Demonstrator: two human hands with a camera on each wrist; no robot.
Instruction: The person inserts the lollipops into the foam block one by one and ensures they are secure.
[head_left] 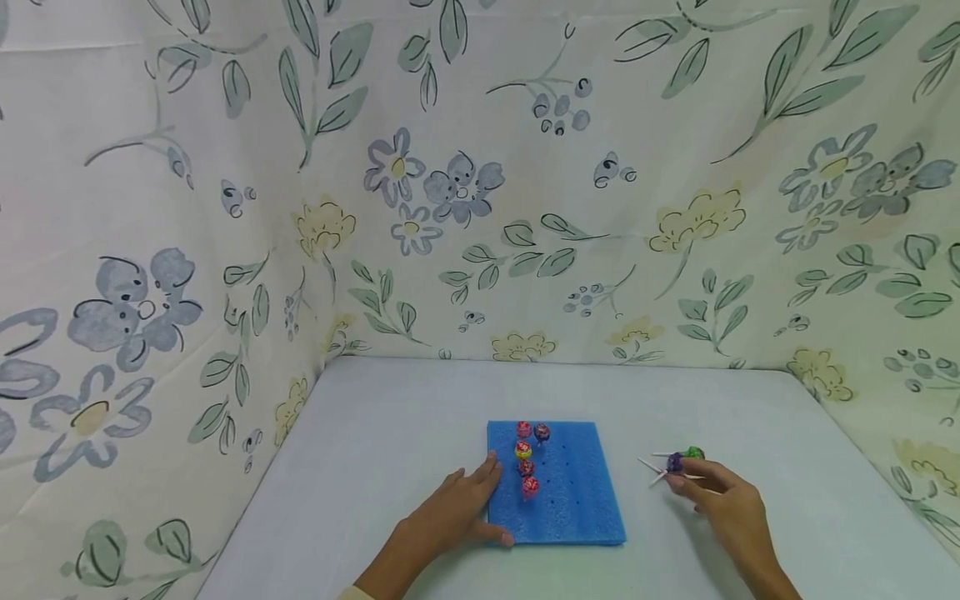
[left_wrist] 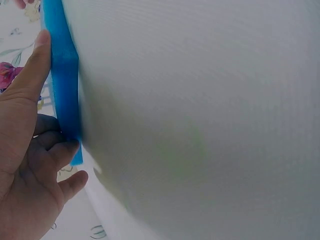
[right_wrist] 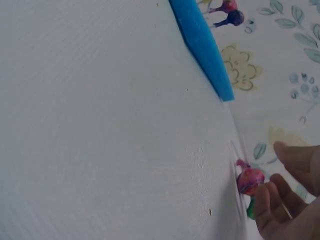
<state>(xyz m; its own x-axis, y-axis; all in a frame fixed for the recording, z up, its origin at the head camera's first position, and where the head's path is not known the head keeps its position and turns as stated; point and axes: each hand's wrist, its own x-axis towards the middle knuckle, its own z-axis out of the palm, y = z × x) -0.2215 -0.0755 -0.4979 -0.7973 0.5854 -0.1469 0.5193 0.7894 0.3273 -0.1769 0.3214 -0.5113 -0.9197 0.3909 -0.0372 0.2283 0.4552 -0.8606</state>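
A blue foam board (head_left: pixel 577 517) lies on the white table with several wrapped lollipops standing in its left and back part, among them a red one (head_left: pixel 529 487), a yellow-and-red one (head_left: pixel 522 451) and a dark one (head_left: pixel 542 432). My left hand (head_left: pixel 453 512) rests against the board's left side, its thumb by the front corner. To the right of the board lie loose lollipops, a purple one (head_left: pixel 675 462) and a green one (head_left: pixel 695 452) showing. My right hand (head_left: pixel 727 504) has its fingertips right at the purple one; in the right wrist view thumb and fingers stand apart beside a pink-red lollipop (right_wrist: pixel 251 181).
Small holes dot the right part of the foam board. White lollipop sticks (head_left: pixel 651 466) point left toward it. A curtain (head_left: pixel 480 283) with a leaf and flower print hangs behind the table and along both sides.
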